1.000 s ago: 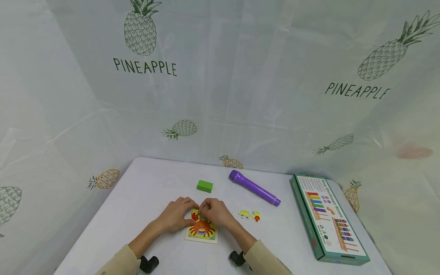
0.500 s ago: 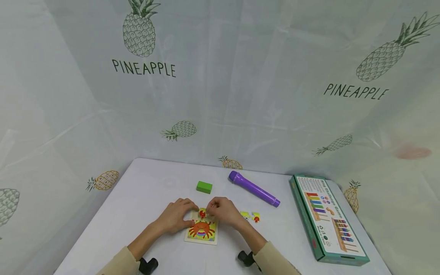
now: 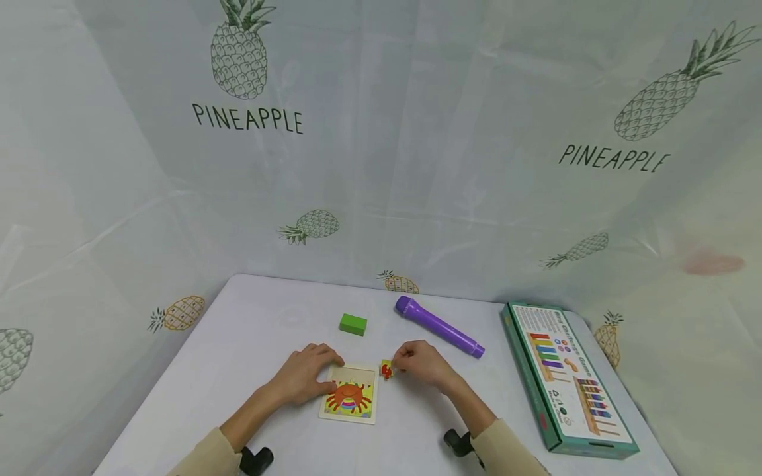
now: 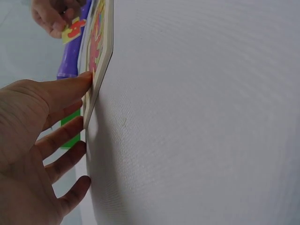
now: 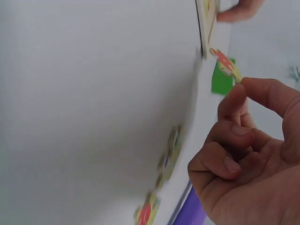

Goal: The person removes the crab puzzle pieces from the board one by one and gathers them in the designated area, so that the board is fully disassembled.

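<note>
A square wooden crab puzzle board [image 3: 355, 375] lies on the white table, its upper strip bare and the crab picture below. My left hand [image 3: 301, 374] is at its upper left corner. The thumb rests on the board's edge, and the other fingers are loosely spread, as the left wrist view shows. Just right of the board, my right hand [image 3: 421, 363] pinches a yellow-and-red puzzle piece [image 3: 386, 369] between thumb and index finger, raised above the table. Loose puzzle pieces [image 5: 171, 154] lie on the table in the right wrist view; the right hand hides them in the head view.
A green block [image 3: 353, 324] sits behind the board. A purple toy microphone [image 3: 440, 325] lies slantwise behind my right hand. On the right side rests a green game box [image 3: 571, 380]. A pineapple-printed curtain [image 3: 381, 145] hangs behind the table.
My right hand has lifted the puzzle piece from the board's upper strip and carried it right, beyond the board's edge. The left hand has stayed at the board's corner.
</note>
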Demonstrator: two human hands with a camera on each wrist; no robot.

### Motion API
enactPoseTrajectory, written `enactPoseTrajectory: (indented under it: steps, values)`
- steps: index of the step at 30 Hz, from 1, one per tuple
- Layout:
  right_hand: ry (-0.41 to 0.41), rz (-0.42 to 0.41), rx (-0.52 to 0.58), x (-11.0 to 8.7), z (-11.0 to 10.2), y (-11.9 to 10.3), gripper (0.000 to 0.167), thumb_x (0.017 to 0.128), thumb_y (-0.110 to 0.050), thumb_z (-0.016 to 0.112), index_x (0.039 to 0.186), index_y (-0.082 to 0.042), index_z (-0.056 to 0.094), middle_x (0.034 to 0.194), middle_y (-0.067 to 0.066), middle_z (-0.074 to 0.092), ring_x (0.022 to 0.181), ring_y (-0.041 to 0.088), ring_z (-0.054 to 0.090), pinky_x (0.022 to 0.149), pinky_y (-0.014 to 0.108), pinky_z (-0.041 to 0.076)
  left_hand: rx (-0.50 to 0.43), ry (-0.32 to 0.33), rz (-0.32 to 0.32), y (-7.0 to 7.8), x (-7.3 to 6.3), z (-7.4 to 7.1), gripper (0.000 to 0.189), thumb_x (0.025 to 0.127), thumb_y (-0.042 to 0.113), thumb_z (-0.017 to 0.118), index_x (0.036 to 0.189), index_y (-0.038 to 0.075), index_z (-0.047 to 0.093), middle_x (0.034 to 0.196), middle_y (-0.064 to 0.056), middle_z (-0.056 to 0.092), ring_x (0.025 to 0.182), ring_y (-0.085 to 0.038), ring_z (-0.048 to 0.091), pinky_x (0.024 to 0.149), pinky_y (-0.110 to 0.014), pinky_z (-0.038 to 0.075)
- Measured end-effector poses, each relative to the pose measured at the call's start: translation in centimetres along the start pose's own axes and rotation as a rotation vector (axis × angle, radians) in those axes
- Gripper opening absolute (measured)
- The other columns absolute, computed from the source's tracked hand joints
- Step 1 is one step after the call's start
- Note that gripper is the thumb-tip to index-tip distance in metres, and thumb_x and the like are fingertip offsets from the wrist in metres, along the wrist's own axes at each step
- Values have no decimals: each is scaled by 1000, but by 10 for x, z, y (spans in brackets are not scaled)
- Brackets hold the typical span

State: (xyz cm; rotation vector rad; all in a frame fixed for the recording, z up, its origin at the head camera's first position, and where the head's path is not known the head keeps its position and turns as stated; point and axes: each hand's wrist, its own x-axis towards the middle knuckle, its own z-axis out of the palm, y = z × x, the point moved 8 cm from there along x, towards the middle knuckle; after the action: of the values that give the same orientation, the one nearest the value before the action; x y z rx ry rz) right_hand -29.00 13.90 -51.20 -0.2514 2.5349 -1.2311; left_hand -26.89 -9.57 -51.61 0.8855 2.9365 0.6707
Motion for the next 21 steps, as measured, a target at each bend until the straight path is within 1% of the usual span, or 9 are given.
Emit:
enactPoseTrajectory:
  steps: [4,7,14,18,21]
  values:
    - [8,35,-10,-3,-13,9,15,92,-23,70,90,-8,71,81,3,66,69,16,52,57,28,40,-4,2,1,2,-1,-1,37,84,32,82,117,21,70,125,1,64,120,-28,55,91,-55,46]
    - [5,52,-14,-4,-18,14,15,91,-22,71,89,-7,71,80,5,66,69,16,52,56,28,39,-4,2,1,2,-1,-2,37,84,32,82,117,21,70,124,1,64,120,-28,55,91,-55,46]
    - [-1,92,-28,-4,-22,23,14,91,-20,72,89,-7,71,81,5,66,69,16,52,54,27,38,-4,-3,7,2,0,-1,37,84,32,81,117,21,70,124,1,63,117,-27,55,89,-54,46]
    - [23,86,-42,-3,-24,25,13,90,-19,73,88,-6,71,80,4,66,69,15,52,57,28,40,0,2,13,3,-1,-2,36,83,31,82,116,20,70,124,1,64,115,-26,56,87,-53,47]
    - [47,82,-69,-3,-25,25,13,89,-19,74,86,-7,71,79,3,65,68,15,52,56,29,40,0,3,15,3,-1,-2,36,84,32,82,116,21,70,124,1,64,116,-26,56,87,-52,46]
